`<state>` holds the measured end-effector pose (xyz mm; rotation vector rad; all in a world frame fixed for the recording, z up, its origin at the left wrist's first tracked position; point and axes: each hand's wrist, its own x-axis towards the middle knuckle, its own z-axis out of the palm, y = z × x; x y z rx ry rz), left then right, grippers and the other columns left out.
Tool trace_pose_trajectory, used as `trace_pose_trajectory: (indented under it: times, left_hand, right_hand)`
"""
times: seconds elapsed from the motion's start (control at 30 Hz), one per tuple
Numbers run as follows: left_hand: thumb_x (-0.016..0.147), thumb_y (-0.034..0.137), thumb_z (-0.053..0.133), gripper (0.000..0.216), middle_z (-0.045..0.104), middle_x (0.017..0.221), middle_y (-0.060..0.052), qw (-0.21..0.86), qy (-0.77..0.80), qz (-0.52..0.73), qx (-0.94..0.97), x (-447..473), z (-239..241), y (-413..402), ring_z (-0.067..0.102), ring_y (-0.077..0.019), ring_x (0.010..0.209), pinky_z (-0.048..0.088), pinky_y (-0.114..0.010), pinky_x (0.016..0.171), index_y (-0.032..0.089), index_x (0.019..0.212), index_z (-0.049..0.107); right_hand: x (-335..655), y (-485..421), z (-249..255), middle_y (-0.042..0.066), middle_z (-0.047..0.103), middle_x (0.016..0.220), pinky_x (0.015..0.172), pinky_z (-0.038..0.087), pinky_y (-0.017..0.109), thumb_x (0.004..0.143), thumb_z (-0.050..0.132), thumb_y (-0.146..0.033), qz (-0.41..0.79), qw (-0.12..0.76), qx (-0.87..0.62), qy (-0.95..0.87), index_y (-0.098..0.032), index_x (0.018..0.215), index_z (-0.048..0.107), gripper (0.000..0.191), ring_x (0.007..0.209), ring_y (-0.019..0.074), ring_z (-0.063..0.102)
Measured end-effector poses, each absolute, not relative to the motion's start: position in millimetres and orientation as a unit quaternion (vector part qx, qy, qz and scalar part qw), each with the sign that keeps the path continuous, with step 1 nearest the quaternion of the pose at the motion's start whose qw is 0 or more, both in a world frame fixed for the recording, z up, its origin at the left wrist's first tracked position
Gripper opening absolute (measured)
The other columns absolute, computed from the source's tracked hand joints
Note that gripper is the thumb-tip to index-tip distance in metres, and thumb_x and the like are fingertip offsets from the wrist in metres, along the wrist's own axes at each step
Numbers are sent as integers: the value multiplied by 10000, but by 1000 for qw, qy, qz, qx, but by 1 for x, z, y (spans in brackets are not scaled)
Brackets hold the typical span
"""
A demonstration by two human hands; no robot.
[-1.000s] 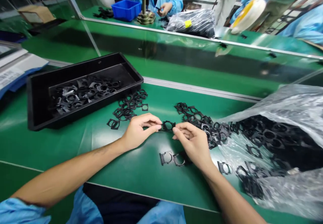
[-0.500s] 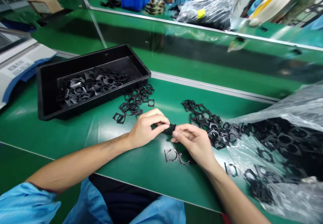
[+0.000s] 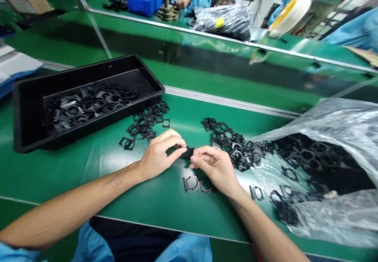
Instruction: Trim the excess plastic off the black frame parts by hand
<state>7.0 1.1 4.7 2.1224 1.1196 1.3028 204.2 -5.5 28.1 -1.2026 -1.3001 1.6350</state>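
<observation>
Between my two hands, a small black plastic part [image 3: 188, 152] is held above the green table. My left hand [image 3: 161, 152] pinches its left end between thumb and fingers. At the other end, my right hand [image 3: 214, 163] grips it with thumb and forefinger. Its exact shape is partly hidden by my fingers. Just below lie flat black ring frames [image 3: 191, 183], one partly covered by my right hand. A loose pile of black ring frames [image 3: 141, 126] lies beyond my left hand, and another pile [image 3: 227, 138] spreads beyond my right hand.
A black tray [image 3: 88, 134] with many ring frames stands at the left. On the right, an open clear plastic bag [image 3: 333, 222] spills similar frames. Behind a low green partition [image 3: 206, 73], a co-worker's hand [image 3: 184, 0] works near a blue bin [image 3: 144, 2].
The whole view has shifted, so the tray, piles and hands appear further left. Both hands keep hold of the black part, with little change in their grip.
</observation>
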Motion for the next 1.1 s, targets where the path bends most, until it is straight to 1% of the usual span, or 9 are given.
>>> trace_pose_trajectory:
  times: [0.13,0.27,0.33,0.43,0.53,0.7,0.83,0.97,1.1]
  left_hand:
    - [956,142,594,71,693,1009,-64,204,398,453,771,8,5,-4,677,-148,970,536,-257,872,172,906,634]
    - [968,106,570,92,714,958,-29,202,378,446,786,9,3,-8,695,-120,902,547,-221,836,184,944,612]
    - [968,94,568,97,718,959,-32,179,359,448,799,9,2,-9,698,-116,901,550,-213,838,179,962,614]
    - [965,76,570,108,727,979,-46,139,332,446,820,8,1,-11,705,-111,906,551,-195,842,167,989,623]
    - [966,82,568,112,736,986,-48,133,327,450,820,8,2,-12,714,-111,909,558,-190,849,169,1003,627]
    - [969,176,589,42,741,995,-51,218,378,469,768,9,5,-12,729,-144,934,591,-227,843,184,999,617]
    - [957,257,612,69,751,937,-16,302,413,461,725,9,3,-12,741,-142,844,608,-226,772,208,1003,627]
    - [936,298,635,77,756,885,3,337,418,462,706,7,1,-13,739,-151,783,614,-240,745,225,954,653]
    - [927,312,646,91,754,860,6,377,429,462,678,7,4,-11,732,-149,745,621,-238,745,233,964,674]
  right_hand:
    - [204,-9,26,-16,654,665,612,533,240,684,881,-511,653,367,-449,-487,-181,757,671,398,591,130,683]
    - [205,-13,26,-6,661,667,606,507,248,722,854,-517,639,345,-457,-514,-185,769,646,395,605,135,660]
    - [205,-15,27,-5,654,665,586,476,240,779,818,-498,597,337,-469,-557,-183,756,635,364,588,121,612]
    - [204,-18,29,-15,618,659,581,433,234,875,751,-388,486,345,-480,-644,-181,716,631,287,590,105,540]
    - [204,-19,31,-16,612,661,606,430,243,918,707,-288,405,354,-471,-699,-184,724,642,229,609,110,531]
    - [205,-20,31,-9,622,676,600,441,258,934,692,-269,349,374,-459,-727,-197,749,646,204,608,121,552]
    - [206,-21,31,-2,633,687,610,459,269,939,687,-261,327,380,-454,-737,-200,763,638,193,613,128,558]
    - [206,-21,31,7,653,705,624,477,282,942,683,-284,320,371,-468,-736,-206,764,636,200,622,136,571]
    - [206,-21,32,2,651,703,627,478,282,939,688,-272,322,372,-471,-732,-213,765,629,192,629,137,574]
